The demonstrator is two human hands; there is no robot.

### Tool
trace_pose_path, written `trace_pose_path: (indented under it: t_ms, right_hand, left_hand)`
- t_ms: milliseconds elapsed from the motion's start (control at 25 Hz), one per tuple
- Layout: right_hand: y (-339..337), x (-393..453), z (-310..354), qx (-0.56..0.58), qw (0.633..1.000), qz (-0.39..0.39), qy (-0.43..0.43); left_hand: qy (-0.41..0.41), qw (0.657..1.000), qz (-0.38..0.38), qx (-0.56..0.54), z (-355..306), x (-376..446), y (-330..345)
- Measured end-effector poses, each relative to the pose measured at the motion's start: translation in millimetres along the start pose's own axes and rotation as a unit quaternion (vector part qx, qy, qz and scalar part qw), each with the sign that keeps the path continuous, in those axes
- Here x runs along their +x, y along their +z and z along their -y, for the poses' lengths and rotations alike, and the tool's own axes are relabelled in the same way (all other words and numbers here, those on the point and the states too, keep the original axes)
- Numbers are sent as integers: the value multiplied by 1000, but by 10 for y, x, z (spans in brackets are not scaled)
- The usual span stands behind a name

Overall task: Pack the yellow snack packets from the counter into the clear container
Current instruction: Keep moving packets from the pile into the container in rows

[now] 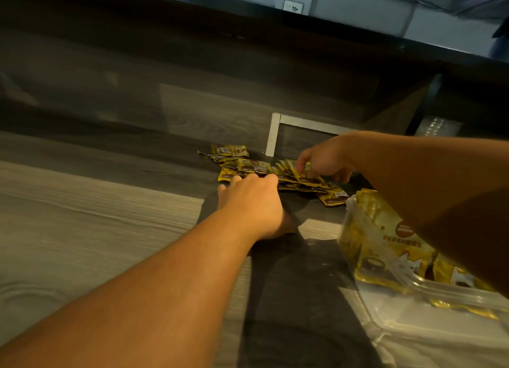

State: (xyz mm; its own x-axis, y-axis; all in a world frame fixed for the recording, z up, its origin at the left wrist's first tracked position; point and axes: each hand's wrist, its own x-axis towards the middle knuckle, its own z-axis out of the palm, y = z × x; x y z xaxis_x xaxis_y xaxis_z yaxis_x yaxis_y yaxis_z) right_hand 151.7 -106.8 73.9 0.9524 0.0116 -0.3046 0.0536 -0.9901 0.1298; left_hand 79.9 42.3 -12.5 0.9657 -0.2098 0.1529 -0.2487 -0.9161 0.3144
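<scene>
The loose snack packets (pixel 278 173) lie in a scattered pile on the grey wood-grain table (pixel 96 216), far from me. My right hand (pixel 326 161) is curled down into the pile, fingers pinching packets. My left hand (pixel 252 199) reaches to the pile's near edge, fingertips touching it (whether they grip, I cannot tell). The clear container (pixel 399 282), part-filled with packets, sits nearer, under my right arm.

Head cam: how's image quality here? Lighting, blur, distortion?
Head view: dim and warm; arm shadows darken the counter; wide-angle bending tilts the counter's edges; left hand and right hand slightly soft over the yellow packets; print on the packets in the clear container is not readable.
</scene>
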Motion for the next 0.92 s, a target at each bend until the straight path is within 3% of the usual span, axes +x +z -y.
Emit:
trace_pose_path:
  t_ms: [160, 360, 560, 800, 920]
  right_hand:
    - [75, 138, -56, 28, 999, 4, 47]
    - [133, 217, -88, 36, 997, 7, 69]
    - [80, 211, -96, 87, 995, -25, 47]
    - [-167, -188, -103, 79, 982, -167, -29]
    - [-138, -492, -255, 160, 948, -271, -54]
  left_hand:
    - [2, 999, -33, -40, -24, -28, -5]
    - [23, 967, -189, -168, -29, -15, -14]
    - [17, 958, -219, -183, -29, -34, -34]
    - [17, 961, -222, -163, -53, -101, -116]
    - [45, 952, -259, -160, -127, -163, -211]
